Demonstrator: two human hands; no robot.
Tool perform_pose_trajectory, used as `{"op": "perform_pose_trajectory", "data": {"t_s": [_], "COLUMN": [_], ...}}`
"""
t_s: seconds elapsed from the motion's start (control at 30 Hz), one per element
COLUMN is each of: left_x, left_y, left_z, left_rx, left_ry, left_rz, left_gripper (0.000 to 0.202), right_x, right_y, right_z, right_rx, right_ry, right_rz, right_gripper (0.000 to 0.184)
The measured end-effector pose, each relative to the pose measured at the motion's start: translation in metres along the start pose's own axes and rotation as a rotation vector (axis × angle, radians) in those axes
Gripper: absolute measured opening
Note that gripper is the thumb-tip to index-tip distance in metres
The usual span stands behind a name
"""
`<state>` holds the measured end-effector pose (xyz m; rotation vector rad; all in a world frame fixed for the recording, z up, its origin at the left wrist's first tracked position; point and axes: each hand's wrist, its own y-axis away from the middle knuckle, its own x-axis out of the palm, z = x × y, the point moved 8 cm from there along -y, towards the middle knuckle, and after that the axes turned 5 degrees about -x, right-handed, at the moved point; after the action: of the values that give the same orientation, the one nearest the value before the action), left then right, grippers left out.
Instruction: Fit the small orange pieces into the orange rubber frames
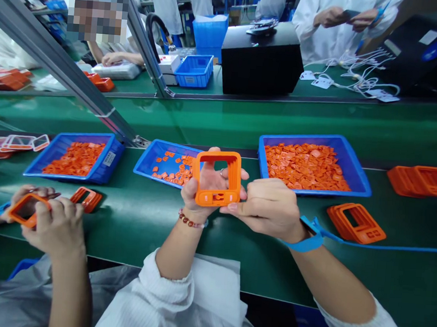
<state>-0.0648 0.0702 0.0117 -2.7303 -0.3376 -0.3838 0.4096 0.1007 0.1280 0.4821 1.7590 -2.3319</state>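
Observation:
My left hand [190, 194] is closed around an orange plastic frame [217, 198], a squarish housing with a large window and small slots along its lower bar. It is held upright, and its ribbed inner side suggests several nested frames. Through the window shows my left palm, with a ring on one finger. My right hand [270, 208] has its fingers curled, and a fingertip presses at the frame's lower right corner. Any small part between those fingers is hidden. Behind my hands are a shallow blue tray [142, 166] of small orange pieces and a fuller blue bin [361, 182].
Stacked orange frames [357, 222] lie at right, with more frames [423, 180] behind. A blue wrist-strap cord [393, 247] runs rightward. At left, a co-worker's hands [53, 223] hold another frame, near a blue bin [106, 167]. A metal post [105, 109] slants across.

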Motion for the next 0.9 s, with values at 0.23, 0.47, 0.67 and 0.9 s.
{"op": "perform_pose_trajectory", "data": {"t_s": [0.23,0.47,0.67,0.9], "left_x": [-0.019,-0.025,-0.034,0.113], "left_y": [0.003,0.019,0.013,0.007], "left_z": [-0.002,-0.006,0.007,-0.005], "left_rx": [-0.056,-0.036,-0.137,-0.208], "left_ry": [0.134,0.148,0.338,0.498], "left_rz": [0.057,-0.110,0.040,0.276], "left_gripper": [0.022,0.039,0.039,0.043], "right_x": [0.000,0.000,0.000,-0.001], "right_y": [0.000,0.000,0.001,-0.001], "right_z": [-0.002,-0.003,-0.004,-0.002], "right_rx": [0.002,0.010,0.017,0.037], "right_ry": [0.001,0.020,0.006,0.049], "right_rz": [0.008,0.014,0.012,0.024], "right_gripper": [0.018,0.023,0.021,0.018]}}
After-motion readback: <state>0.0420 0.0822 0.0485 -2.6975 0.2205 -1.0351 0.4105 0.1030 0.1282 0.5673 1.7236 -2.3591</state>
